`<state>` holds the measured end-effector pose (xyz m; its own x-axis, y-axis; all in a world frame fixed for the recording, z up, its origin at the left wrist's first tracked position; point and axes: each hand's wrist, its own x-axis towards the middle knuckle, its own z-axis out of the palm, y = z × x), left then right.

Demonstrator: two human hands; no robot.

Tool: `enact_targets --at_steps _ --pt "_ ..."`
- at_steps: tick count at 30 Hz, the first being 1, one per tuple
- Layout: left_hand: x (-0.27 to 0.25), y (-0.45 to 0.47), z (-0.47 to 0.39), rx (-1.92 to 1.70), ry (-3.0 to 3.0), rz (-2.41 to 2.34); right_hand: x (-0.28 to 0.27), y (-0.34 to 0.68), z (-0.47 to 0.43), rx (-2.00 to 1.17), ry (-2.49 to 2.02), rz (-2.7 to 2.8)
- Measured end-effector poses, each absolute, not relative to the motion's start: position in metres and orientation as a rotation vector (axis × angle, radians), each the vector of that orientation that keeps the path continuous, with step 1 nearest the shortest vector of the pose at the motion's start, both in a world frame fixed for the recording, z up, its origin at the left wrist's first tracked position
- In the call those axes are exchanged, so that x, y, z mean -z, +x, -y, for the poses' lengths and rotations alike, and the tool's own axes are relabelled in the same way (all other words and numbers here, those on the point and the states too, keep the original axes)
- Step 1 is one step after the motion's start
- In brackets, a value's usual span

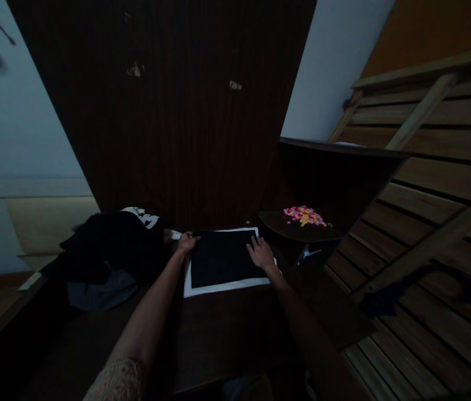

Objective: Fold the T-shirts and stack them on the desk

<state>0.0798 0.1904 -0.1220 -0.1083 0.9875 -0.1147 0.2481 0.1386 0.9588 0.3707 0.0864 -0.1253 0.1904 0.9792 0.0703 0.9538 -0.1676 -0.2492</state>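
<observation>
A folded black cloth [222,259] lies flat on a slightly larger white piece [227,288], whose edges show around it. Whether the white piece is cloth or paper I cannot make out. At the black cloth's far left corner is my left hand [185,243], its thumb and fingers closed on the corner. My right hand [261,254] rests flat on the right side of the black cloth, fingers spread. Left of my left hand is a heap of dark clothes [114,245] with a white and yellow print on one garment.
Everything sits on a dark wooden surface [227,334] against a tall dark panel [168,122]. To the right, a low curved shelf [269,220] bears a pile of small pink and yellow pieces [305,215]. Slatted wood [440,211] stands at the far right. The room is dim.
</observation>
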Motion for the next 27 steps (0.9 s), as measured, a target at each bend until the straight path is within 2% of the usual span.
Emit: enact_targets --at_steps 10,14,17,22,27 --pt "0.116 0.081 -0.171 -1.072 1.309 -1.773 0.114 0.351 -0.078 0.022 -2.082 1.986" --pt "0.112 0.087 -0.156 -1.161 1.408 -1.807 0.113 0.329 -0.080 -0.075 -1.984 2.104" --pt "0.109 0.099 -0.143 -1.194 1.731 -1.798 0.117 0.319 -0.082 -0.186 -1.927 2.178" --pt "0.113 0.122 -0.120 -0.798 2.300 -1.474 0.123 0.320 -0.086 -0.247 -1.938 2.220" --pt "0.121 0.128 -0.109 -0.435 2.470 -1.538 0.124 0.335 -0.088 -0.305 -1.967 2.215"
